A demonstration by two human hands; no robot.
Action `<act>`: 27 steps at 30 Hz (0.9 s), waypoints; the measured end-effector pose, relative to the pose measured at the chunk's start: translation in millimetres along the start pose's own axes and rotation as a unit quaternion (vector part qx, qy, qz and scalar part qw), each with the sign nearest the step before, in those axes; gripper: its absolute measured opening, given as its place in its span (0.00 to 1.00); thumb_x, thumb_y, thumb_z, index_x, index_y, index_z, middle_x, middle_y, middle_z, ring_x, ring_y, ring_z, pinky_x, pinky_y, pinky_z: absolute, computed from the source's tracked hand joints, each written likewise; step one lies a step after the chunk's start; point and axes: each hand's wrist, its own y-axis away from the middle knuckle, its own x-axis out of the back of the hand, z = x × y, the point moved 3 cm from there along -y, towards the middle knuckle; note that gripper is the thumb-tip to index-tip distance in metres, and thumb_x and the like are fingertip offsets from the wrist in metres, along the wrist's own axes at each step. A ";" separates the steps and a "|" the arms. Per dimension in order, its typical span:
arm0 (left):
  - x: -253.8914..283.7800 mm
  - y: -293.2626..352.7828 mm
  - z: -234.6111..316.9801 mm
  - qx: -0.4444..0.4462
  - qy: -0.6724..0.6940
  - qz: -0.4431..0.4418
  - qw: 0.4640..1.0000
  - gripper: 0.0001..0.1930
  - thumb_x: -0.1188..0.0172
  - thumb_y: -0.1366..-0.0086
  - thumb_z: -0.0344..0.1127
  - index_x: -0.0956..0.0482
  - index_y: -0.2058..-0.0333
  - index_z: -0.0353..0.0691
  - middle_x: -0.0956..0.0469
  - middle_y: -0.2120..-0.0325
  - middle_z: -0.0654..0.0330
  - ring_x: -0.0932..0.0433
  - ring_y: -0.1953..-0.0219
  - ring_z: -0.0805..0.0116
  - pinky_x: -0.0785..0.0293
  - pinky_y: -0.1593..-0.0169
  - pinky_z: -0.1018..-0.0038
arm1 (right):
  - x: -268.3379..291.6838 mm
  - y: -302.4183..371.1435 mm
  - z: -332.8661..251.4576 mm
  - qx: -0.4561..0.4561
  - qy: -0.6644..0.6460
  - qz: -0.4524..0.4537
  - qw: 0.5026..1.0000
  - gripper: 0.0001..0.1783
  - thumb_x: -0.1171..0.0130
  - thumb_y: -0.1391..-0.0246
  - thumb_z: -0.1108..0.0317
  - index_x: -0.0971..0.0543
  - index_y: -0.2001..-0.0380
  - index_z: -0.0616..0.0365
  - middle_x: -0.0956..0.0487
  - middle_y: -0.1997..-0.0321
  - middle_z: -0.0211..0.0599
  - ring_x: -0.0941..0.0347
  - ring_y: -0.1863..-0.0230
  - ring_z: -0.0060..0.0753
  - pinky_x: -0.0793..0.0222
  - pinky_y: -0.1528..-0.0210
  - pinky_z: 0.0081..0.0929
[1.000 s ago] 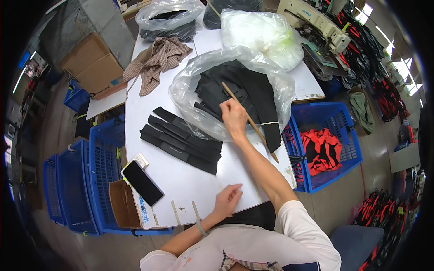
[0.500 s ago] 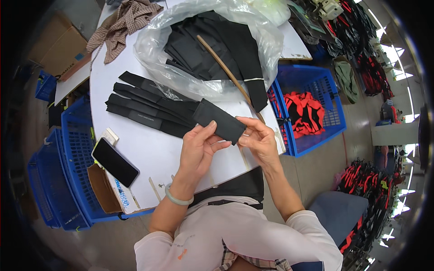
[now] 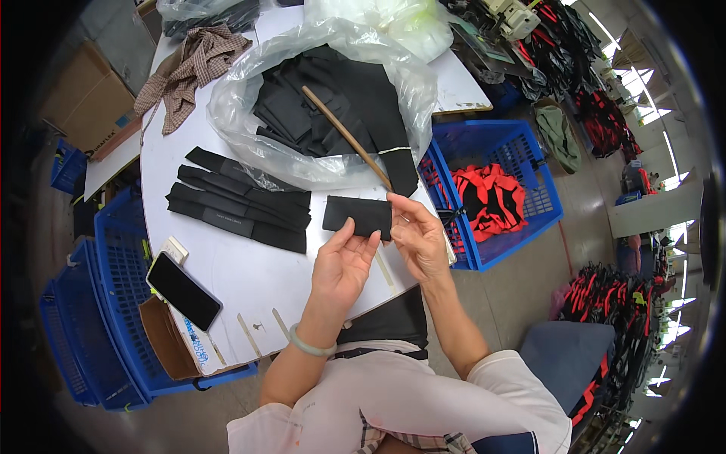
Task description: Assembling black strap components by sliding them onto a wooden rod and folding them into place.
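Both grips pinched nearly closed on 1 folded black piece [image 3: 357, 216], held flat just above the tabletop [image 3: 283, 284]. Left grip [image 3: 340, 263]: thumb on top, near edge of piece. Right grip [image 3: 422, 244]: thumb and index on right end. 1 pale bracelet [image 3: 311, 349] on left wrist.

Just left of grips: 1 pile of black strips [image 3: 240, 208], fanned, at least 4; overlap blocks an exact count. Ahead of grips: 1 open clear bag [image 3: 231, 98] of black fabric pieces [image 3: 367, 98], count unreadable. 1 wooden stick [image 3: 344, 136] lies slanted across those, near end just ahead of right grip.

Further left, nearer the body: 1 phone [image 3: 184, 291], screen dark, leaning on 1 small white block [image 3: 175, 248]. Far ahead-left: 1 checked cloth [image 3: 200, 64]. Right of grips, off the tabletop edge: blue crate [image 3: 547, 198] with red-and-black pieces [image 3: 490, 200], tangled, can't count.
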 end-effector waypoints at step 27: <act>3.6 10.4 -20.8 0.005 -0.227 -0.038 0.973 0.06 0.42 0.40 0.31 0.27 0.67 0.36 0.27 0.67 0.57 0.26 0.65 0.67 0.25 0.59 0.68 | 21.4 24.6 -45.6 0.036 0.433 -0.043 0.900 0.06 0.45 0.57 0.80 0.22 0.72 0.65 0.26 0.75 0.30 0.34 0.77 0.14 0.41 0.75 0.14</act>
